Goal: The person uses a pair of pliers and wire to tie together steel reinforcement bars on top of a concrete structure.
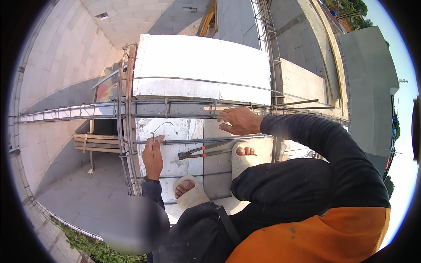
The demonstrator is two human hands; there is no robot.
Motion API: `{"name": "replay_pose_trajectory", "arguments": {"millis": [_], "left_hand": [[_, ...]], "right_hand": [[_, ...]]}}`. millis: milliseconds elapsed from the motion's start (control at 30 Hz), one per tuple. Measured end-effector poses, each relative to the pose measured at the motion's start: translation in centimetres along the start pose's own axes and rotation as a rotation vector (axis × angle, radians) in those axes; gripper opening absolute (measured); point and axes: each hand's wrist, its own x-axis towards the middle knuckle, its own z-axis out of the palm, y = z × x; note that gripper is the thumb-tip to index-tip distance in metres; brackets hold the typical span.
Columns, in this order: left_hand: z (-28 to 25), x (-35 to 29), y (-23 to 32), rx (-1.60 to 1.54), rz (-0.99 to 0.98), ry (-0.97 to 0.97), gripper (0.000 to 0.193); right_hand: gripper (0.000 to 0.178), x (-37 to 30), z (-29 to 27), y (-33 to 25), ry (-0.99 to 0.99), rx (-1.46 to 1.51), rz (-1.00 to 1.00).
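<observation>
My left hand [152, 157] is closed in a pinch beside the upright reinforcing bars, at the left end of a rebar [193, 141] that runs across in front of my feet. A thin bent wire [163, 124] curls up from its fingertips. My right hand [240, 121] reaches in over the horizontal rebar cage [175, 108], fingers stretched left and apart, with nothing visible in them. Whether it touches the bars I cannot tell. Between my feet and that rebar lies a long-handled cutter [193, 154] with orange-red marks, jaws pointing left.
I squat in sandals on boards [215, 184] laid across bars. Beyond the cage stands a large white panel [201, 61]. An upright rebar column [123, 114] rises at left, and loose bar ends [302, 103] stick out rightward. Left of the column, a floor [92, 188] lies lower down.
</observation>
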Motion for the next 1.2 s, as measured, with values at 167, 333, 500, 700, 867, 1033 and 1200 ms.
{"name": "replay_pose_trajectory", "arguments": {"millis": [167, 333, 500, 700, 867, 1033, 1200], "left_hand": [[0.7, 0.2, 0.4, -0.009, -0.002, 0.013, 0.035], [1.0, 0.2, 0.6, -0.011, 0.011, 0.025, 0.036], [1.4, 0.1, 0.1, 0.072, 0.017, 0.074, 0.037], [1.9, 0.1, 0.1, 0.146, 0.061, 0.086, 0.037], [3.3, 0.6, 0.8, 0.114, 0.076, 0.066, 0.035], [2.6, 0.6, 1.2, 0.089, 0.055, 0.063, 0.031], [-0.5, -1.7, 2.6, 0.172, 0.028, 0.003, 0.032]], "right_hand": [[0.072, 4.1, 0.3, 7.4, 0.335, -0.327, 0.047], [0.083, 5.0, 2.4, 9.5, 0.304, -0.321, 0.097], [0.086, 5.6, 2.4, 8.4, 0.269, -0.237, 0.138], [0.076, 5.7, -0.5, 8.3, 0.253, -0.028, 0.209], [0.064, 9.1, -5.6, 12.5, 0.340, -0.056, 0.385], [0.065, 13.5, -9.3, 12.9, 0.471, -0.077, 0.518], [0.068, 14.0, -7.0, -2.0, 0.325, 0.212, 0.001]]}}
